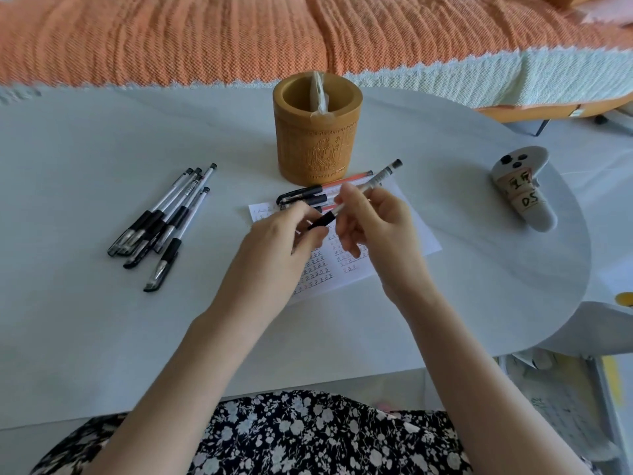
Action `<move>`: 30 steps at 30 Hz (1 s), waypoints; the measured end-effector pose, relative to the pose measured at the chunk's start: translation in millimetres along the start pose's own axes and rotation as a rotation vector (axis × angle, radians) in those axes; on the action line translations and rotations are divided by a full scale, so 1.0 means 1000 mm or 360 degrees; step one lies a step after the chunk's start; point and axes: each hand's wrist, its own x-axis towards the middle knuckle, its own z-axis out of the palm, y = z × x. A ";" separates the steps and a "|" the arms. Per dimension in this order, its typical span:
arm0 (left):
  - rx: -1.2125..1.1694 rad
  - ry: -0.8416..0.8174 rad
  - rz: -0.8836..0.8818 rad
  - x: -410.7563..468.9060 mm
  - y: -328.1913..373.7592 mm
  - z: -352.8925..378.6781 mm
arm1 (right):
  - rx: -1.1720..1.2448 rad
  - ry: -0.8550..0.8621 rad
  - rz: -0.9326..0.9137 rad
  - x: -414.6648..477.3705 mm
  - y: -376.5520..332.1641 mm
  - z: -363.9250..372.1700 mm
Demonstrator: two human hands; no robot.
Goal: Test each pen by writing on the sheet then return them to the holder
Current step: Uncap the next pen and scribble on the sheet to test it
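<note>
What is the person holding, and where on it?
A pen: the right hand grips its clear barrel, the left hand pinches its black lower end.

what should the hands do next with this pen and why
Probably draw the left hand away to free the cap, since it pinches the pen at its tip end while the right hand grips the barrel above the sheet; the cap itself is hidden.

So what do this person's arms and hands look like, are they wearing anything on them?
Both are bare: the left hand and right hand wear no gloves, and I see no rings, watch or bracelet. The forearms are uncovered too, no sleeve in view. Below them shows a dark garment with a white flower print.
</note>
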 end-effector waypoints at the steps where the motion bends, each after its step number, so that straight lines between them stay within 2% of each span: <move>1: 0.0000 -0.0014 0.0017 0.001 0.001 0.003 | -0.0008 0.0022 -0.0005 0.000 0.000 -0.002; 6: 0.0009 -0.0130 0.0017 -0.002 -0.003 0.013 | -0.0040 -0.0002 -0.0037 -0.002 0.002 -0.006; 14: -0.0073 -0.0158 0.0060 0.003 -0.002 0.013 | 0.0175 -0.0008 0.0014 0.002 0.003 -0.012; 21: -0.0070 -0.0213 0.0164 0.003 -0.002 0.012 | 0.0325 -0.0317 0.0314 0.004 0.002 -0.022; 23: -0.0036 -0.0247 0.0136 0.002 -0.004 0.015 | 0.0359 -0.0257 0.0341 0.005 0.003 -0.026; 26: 0.0108 -0.0285 0.0025 0.003 -0.006 0.013 | 0.0429 -0.0014 0.0249 0.008 0.002 -0.039; 30: 0.0278 -0.0399 -0.0064 0.000 -0.005 0.012 | 0.0106 0.0042 0.0129 0.004 0.002 -0.049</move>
